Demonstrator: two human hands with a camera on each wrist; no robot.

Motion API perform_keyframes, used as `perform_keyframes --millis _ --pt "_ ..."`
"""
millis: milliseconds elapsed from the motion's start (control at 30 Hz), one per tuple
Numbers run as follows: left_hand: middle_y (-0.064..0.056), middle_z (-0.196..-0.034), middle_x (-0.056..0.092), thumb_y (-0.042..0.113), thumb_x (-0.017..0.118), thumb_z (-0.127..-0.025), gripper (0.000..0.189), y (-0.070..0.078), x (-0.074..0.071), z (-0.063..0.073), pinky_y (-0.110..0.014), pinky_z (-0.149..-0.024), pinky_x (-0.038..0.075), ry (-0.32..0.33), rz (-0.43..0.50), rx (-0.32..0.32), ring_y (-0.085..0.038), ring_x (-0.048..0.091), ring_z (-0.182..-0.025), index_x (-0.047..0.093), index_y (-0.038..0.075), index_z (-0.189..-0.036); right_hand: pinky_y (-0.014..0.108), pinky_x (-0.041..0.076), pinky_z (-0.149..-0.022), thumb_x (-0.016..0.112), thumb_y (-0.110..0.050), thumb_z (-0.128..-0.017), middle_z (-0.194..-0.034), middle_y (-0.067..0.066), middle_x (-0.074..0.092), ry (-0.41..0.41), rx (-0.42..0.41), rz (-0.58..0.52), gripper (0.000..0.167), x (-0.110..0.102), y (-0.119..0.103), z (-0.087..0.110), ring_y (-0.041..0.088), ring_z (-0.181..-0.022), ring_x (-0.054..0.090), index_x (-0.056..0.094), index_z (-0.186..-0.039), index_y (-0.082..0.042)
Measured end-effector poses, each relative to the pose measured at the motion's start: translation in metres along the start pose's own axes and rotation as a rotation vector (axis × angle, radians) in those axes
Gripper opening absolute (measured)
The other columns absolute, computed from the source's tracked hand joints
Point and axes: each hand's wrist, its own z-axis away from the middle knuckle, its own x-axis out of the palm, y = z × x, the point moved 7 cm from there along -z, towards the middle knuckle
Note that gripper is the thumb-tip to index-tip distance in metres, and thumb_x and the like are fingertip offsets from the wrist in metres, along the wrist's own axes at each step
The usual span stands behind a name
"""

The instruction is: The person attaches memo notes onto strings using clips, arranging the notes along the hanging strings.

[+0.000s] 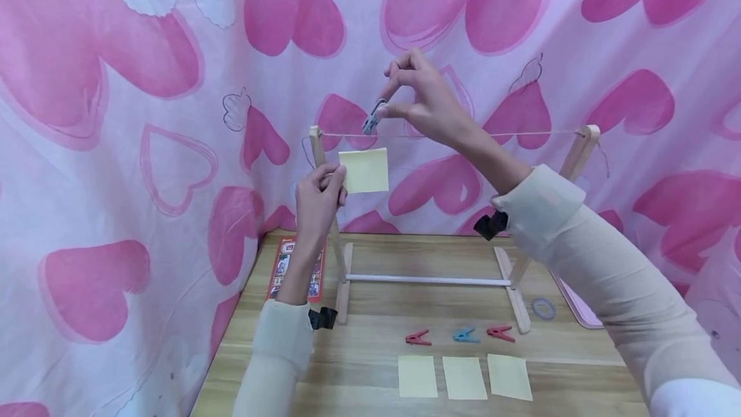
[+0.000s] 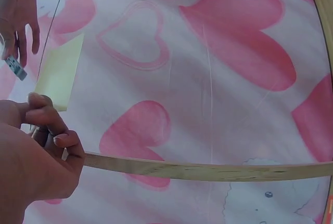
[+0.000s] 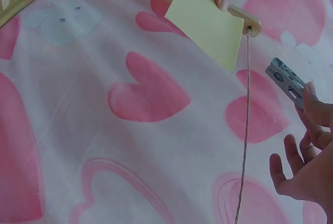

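Observation:
My left hand (image 1: 320, 201) pinches a yellow sticky note (image 1: 367, 171) by its left edge, just below the string (image 1: 463, 136) of a wooden frame. Between thumb and finger, my right hand (image 1: 425, 98) holds a grey-blue clothespin (image 1: 372, 118) by its handle end, above the note and near the string. In the right wrist view the clothespin (image 3: 286, 81) is apart from both string (image 3: 246, 125) and note (image 3: 208, 24). The left wrist view shows the note (image 2: 60, 76) upright in the left fingers, with part of that grip hidden.
On the table (image 1: 376, 365) lie red clothespins (image 1: 418, 338), a blue clothespin (image 1: 466, 335) and three yellow notes (image 1: 417, 376). A bluish ring (image 1: 543, 308) is beside the frame's right foot (image 1: 512, 289). A red printed card (image 1: 317, 275) lies behind the left forearm; a pink tray (image 1: 579, 301) is at right.

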Motion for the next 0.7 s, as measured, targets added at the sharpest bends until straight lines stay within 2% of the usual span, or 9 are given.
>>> perform_keyframes --millis 133,300,467,700 --pt "0.006 -0.054 0.060 0.014 0.062 -0.113 0.025 0.003 0.003 -0.005 -0.018 -0.042 0.038 0.001 0.033 0.003 -0.007 0.048 -0.041 0.075 -0.007 -0.114 0.032 0.042 -0.103 0.082 0.003 -0.093 -0.115 0.011 0.053 -0.056 0.041 0.031 0.009 0.008 0.005 -0.009 0.027 -0.124 0.050 0.078 -0.099 0.008" --pt "0.006 -0.053 0.062 0.011 0.063 -0.112 0.025 0.005 0.006 -0.009 -0.019 -0.040 0.041 0.018 0.067 0.019 -0.005 0.050 -0.038 0.074 -0.011 -0.116 0.036 0.041 -0.103 0.080 0.002 -0.094 -0.115 0.011 0.052 -0.126 0.083 0.056 0.008 0.016 0.012 -0.012 0.028 -0.121 0.049 0.077 -0.099 0.008" --pt "0.005 -0.054 0.063 0.009 0.063 -0.112 0.022 0.006 0.005 -0.012 -0.020 -0.040 0.042 0.043 0.070 0.036 -0.007 0.052 -0.039 0.075 -0.009 -0.114 0.042 0.042 -0.108 0.081 0.001 -0.095 -0.118 0.014 0.052 -0.168 0.090 0.087 0.009 0.022 0.014 -0.013 0.030 -0.126 0.050 0.078 -0.099 0.008" --pt "0.005 -0.054 0.063 0.009 0.064 -0.111 0.021 0.011 0.005 -0.015 -0.020 -0.040 0.043 0.044 0.061 0.076 -0.009 0.054 -0.039 0.076 -0.008 -0.113 0.043 0.042 -0.111 0.081 0.003 -0.093 -0.118 0.016 0.053 -0.217 0.098 0.108 0.007 0.028 0.015 -0.013 0.031 -0.126 0.051 0.078 -0.098 0.006"
